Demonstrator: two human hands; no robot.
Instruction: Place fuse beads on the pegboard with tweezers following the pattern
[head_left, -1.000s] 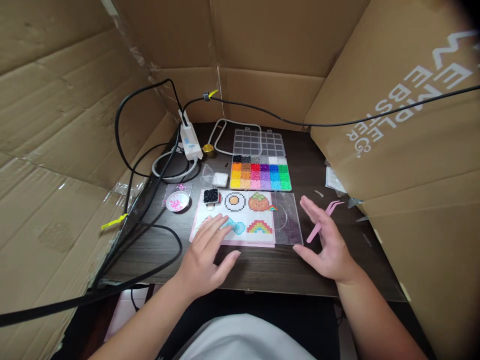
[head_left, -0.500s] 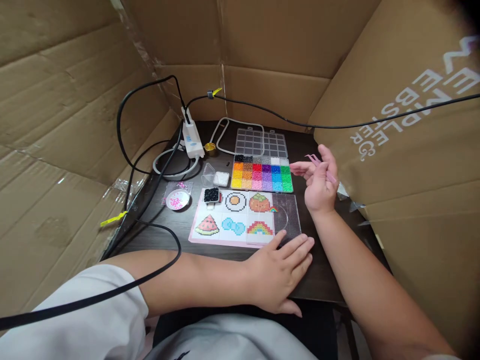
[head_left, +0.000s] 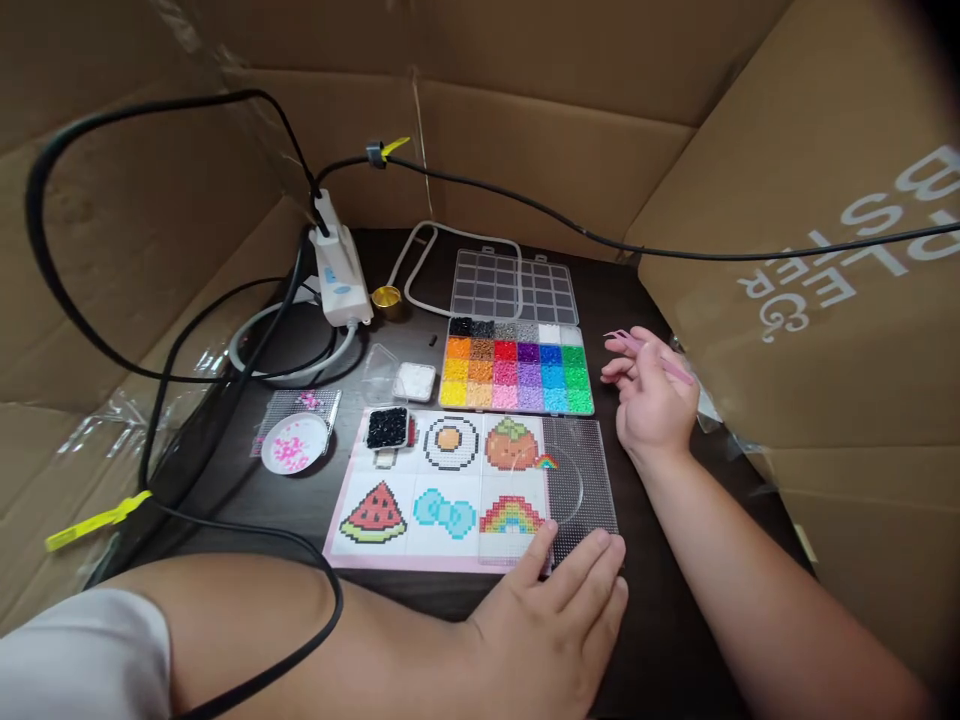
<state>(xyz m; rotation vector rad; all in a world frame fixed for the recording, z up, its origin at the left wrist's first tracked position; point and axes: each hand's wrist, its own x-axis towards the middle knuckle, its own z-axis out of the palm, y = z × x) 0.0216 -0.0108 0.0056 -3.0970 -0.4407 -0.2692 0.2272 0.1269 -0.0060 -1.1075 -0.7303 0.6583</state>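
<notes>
My right hand point(head_left: 660, 400) is closed around pink tweezers point(head_left: 651, 357), right of the bead box point(head_left: 517, 365) with its many colours. Their tips point left and touch nothing. My left hand point(head_left: 559, 620) lies with fingers spread, its fingertips on the near edge of a clear pegboard point(head_left: 596, 470). The pegboard overlaps the right side of a pattern sheet point(head_left: 411, 500) with pixel pictures, among them a watermelon, an egg, a bow and a rainbow. A small rainbow of beads point(head_left: 547, 462) sits on the pegboard beside the persimmon picture.
A small box of black beads point(head_left: 388, 428) stands on the sheet's upper left, near a box of white beads point(head_left: 414, 381). Left are a white dish point(head_left: 319, 462) with pink beads, a power strip point(head_left: 339, 275) and looping black cables point(head_left: 247, 360). Cardboard walls point(head_left: 540, 150) surround the table.
My right hand has turned, its fingers curling in more, and sits farther from the bead box with the tweezers. My left hand stays at the pegboard's near edge. The view has moved closer.
</notes>
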